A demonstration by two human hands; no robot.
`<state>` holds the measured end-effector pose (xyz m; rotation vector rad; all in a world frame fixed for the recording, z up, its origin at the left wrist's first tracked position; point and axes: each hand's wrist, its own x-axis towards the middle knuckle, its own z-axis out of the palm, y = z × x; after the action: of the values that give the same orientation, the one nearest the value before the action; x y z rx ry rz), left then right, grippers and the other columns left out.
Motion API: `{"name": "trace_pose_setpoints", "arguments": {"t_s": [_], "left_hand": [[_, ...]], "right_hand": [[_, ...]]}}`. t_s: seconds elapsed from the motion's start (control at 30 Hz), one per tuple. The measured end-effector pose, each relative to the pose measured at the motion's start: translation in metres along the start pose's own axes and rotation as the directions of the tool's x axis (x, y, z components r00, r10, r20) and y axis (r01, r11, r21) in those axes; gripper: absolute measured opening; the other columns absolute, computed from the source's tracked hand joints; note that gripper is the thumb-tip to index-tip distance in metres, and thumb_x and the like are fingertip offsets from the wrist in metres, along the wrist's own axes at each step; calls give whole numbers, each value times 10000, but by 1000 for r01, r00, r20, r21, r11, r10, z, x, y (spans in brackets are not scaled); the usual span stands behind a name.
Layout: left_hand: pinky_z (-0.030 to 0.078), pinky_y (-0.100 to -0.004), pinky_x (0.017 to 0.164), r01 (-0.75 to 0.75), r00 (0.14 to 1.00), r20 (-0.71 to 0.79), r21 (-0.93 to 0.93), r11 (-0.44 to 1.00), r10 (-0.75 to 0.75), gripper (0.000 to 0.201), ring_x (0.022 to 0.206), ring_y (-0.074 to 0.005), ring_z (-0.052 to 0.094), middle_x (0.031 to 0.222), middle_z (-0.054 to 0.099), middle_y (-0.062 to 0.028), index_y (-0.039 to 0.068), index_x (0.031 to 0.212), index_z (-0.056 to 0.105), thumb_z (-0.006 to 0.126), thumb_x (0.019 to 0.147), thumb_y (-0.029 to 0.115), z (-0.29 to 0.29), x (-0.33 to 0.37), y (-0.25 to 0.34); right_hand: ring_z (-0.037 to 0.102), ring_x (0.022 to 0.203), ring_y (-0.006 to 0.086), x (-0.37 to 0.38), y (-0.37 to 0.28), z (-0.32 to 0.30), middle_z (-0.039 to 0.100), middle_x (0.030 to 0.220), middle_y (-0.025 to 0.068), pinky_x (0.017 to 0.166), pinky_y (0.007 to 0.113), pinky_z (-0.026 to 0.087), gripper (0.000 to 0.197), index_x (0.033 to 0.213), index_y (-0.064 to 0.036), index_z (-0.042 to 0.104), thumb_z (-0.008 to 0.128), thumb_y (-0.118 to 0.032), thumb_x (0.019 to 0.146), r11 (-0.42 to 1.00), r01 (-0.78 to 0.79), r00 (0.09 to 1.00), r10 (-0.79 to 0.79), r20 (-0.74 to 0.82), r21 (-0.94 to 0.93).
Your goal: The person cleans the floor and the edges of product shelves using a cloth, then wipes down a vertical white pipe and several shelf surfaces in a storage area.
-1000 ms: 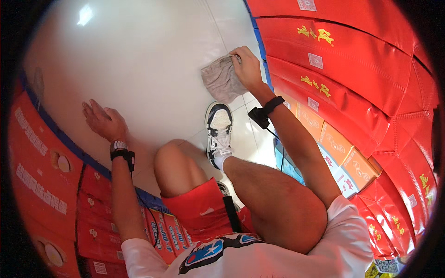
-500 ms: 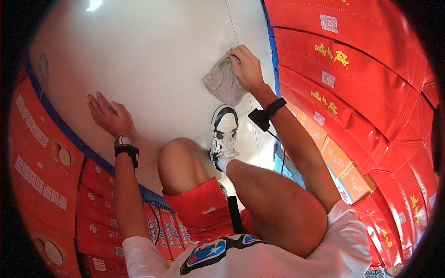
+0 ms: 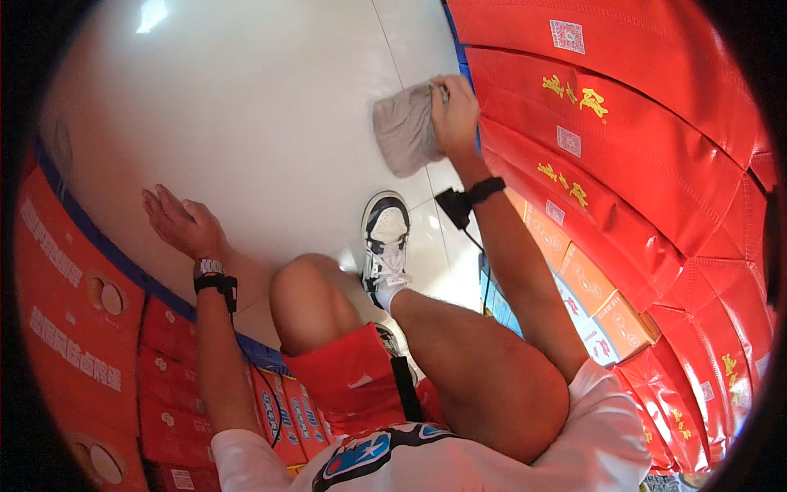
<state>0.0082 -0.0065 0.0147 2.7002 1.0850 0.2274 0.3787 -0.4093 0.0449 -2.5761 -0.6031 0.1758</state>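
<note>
Rag [image 3: 403, 135] slid right; our right hand [image 3: 456, 119] grips its edge, probably best for something limp, light; left hand [image 3: 184, 225] empty, loose.

Bright glare on the pale floor [image 3: 246, 123], right fingers [image 3: 448, 83] perhaps slightly blurry

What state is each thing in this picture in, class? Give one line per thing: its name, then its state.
Grey cloth: wrinkled, held at its right side
Right hand: closed on the cloth
Left hand: open, holding nothing
Black-and-white shoe: worn, on the floor
Floor: shiny, reflecting light
Red packages: stacked
Black strap: fastened around the right wrist
</note>
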Motion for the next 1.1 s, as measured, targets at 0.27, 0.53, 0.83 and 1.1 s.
{"name": "trace_pose_setpoints", "arguments": {"t_s": [0.27,0.53,0.83,1.1], "left_hand": [[268,-657,1428,-1,1000,-25,-25,1000,0,642,1750,-501,357,1920,370,-262,36,1806,494,526,1199,241,0,3,6],[284,-659,1422,-28,999,-37,-9,1000,27,643,1744,-504,368,1912,382,-270,38,1811,489,497,1221,292,-2,0,-1],[248,-682,1429,76,997,-5,-34,996,-77,640,1769,-474,339,1932,356,-235,98,1821,484,532,1191,200,-8,3,13],[247,-643,1449,54,998,24,20,998,-55,632,1761,-500,327,1934,337,-251,42,1825,454,487,1228,248,-5,3,9]], "right_hand": [[755,1112,469,-19,22,-13,764,1158,219,950,533,607,128,1174,-11,793,751,-70,1068,995,-100,990,101,100,-11],[768,1057,438,52,-3,-3,770,1100,222,926,481,609,104,1143,15,806,753,-49,1081,999,34,999,-35,27,20],[736,1074,487,-4,3,-23,718,1138,218,933,553,605,84,1164,-29,753,711,-54,1095,1000,16,984,-19,179,17],[704,1290,408,122,-40,7,733,1343,129,1054,522,597,326,1380,-101,785,801,-127,1056,974,212,972,-203,115,-76]]}}
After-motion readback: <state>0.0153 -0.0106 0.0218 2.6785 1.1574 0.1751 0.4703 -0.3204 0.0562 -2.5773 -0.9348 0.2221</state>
